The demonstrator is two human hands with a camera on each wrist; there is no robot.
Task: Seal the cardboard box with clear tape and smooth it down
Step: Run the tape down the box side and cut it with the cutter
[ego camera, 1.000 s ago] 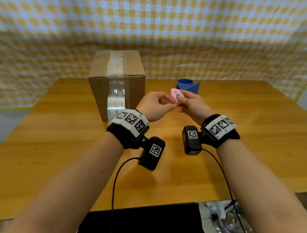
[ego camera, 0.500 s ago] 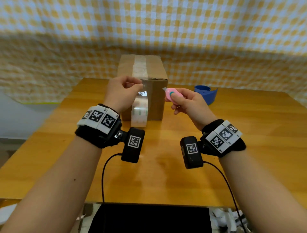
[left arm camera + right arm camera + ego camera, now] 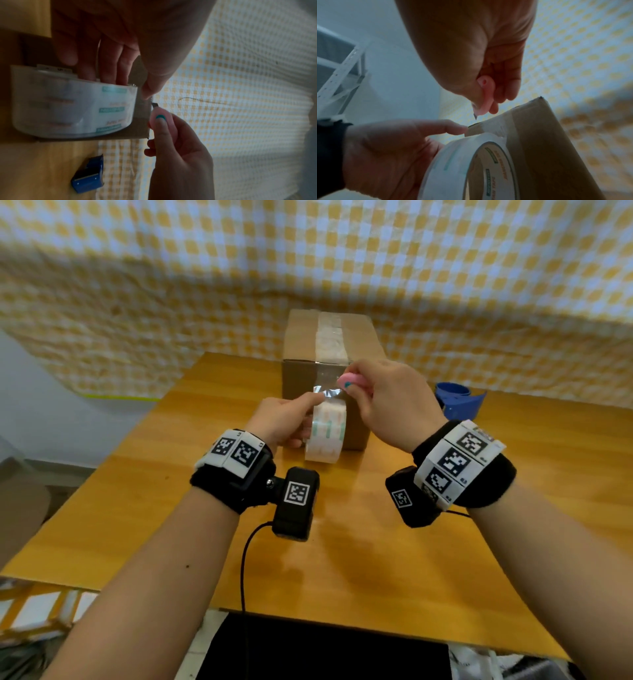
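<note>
A brown cardboard box [image 3: 301, 347] stands at the table's far side with a strip of clear tape [image 3: 330, 337] along its top seam. A clear tape roll [image 3: 325, 436] hangs against the box's front face, still joined to that strip. My left hand [image 3: 291, 419] grips the roll [image 3: 72, 108] from the left. My right hand [image 3: 387, 402] holds a small pink cutter [image 3: 352, 381] with its blade out [image 3: 475, 116], just above the stretched tape near the box's top front edge [image 3: 489, 121].
A blue tape dispenser [image 3: 459, 402] lies on the wooden table [image 3: 342, 559] to the right of the box. A yellow checked cloth [image 3: 308, 268] hangs behind. A black object sits past the table's near edge.
My left hand dropped from the tape near the box's top edge and took hold of the roll. My right hand carried the pink cutter left to the stretched tape.
</note>
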